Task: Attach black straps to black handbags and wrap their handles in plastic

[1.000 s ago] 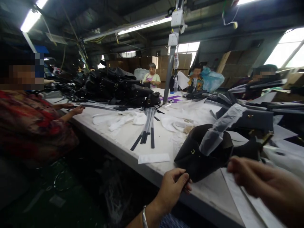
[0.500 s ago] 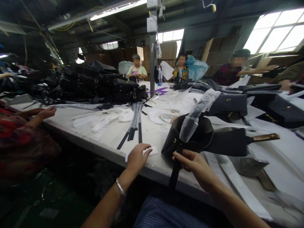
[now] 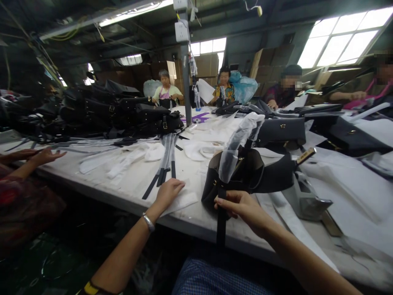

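A black leather handbag [image 3: 245, 176] sits on the white table [image 3: 196, 217] in front of me, its handle wrapped in clear plastic [image 3: 238, 141]. My right hand [image 3: 241, 207] pinches the black strap [image 3: 221, 221] that hangs from the bag over the table edge. To the left, my left hand [image 3: 167, 192] lies on a white paper strip [image 3: 184, 200], fingers curled onto it. I wear a metal bangle on that wrist.
Black straps [image 3: 166, 164] and white paper wraps [image 3: 135, 157] lie mid-table. A pile of black bags [image 3: 116, 114] stands at the back left, more bags [image 3: 307, 127] to the right. A co-worker's hand [image 3: 46, 155] rests at the left. Other people sit at the far side by a pole [image 3: 186, 73].
My left hand let go of the bag and moved left onto the white paper strip. My right hand came in and took the bag's strap. The view swung right.
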Demonstrator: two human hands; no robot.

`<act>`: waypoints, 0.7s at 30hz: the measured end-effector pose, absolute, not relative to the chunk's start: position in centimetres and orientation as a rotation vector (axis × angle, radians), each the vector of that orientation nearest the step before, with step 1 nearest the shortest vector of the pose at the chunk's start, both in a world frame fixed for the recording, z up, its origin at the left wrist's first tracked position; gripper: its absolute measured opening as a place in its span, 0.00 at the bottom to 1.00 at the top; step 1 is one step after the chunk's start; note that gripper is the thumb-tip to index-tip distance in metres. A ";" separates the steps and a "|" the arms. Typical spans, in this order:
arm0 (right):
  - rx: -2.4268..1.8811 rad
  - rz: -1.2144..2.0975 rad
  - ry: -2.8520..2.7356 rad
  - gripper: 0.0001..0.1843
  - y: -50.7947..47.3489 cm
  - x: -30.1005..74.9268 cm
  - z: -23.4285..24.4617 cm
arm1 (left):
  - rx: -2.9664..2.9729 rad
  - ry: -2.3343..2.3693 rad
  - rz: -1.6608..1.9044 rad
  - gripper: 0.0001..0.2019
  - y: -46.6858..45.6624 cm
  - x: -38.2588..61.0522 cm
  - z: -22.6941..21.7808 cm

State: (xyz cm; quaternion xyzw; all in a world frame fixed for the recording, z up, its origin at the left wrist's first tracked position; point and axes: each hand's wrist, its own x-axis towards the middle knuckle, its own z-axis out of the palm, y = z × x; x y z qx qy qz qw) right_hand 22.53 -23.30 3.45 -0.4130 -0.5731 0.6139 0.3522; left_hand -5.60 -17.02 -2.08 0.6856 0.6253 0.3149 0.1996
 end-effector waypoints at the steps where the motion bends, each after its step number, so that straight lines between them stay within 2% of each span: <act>1: -1.064 1.586 -1.481 0.19 -23.4 22.3 3.1 | 1.895 1.734 0.931 0.11 -17.1 -5.7 -1.7; 7: -1.019 1.561 -1.474 0.19 -23.3 21.4 2.1 | 1.735 1.600 1.082 0.15 -20.5 -5.2 1.8; 10: -0.989 1.599 -1.446 0.19 -23.1 21.4 1.9 | 1.451 1.425 1.052 0.16 -23.5 -4.0 2.6; 13: -0.947 1.637 -1.380 0.17 -23.1 21.2 1.7 | 1.194 1.319 1.006 0.15 -26.1 -2.7 2.1; 21: -0.922 1.637 -1.116 0.14 -23.4 20.1 1.6 | 1.015 1.247 1.032 0.12 -29.9 -2.3 -1.8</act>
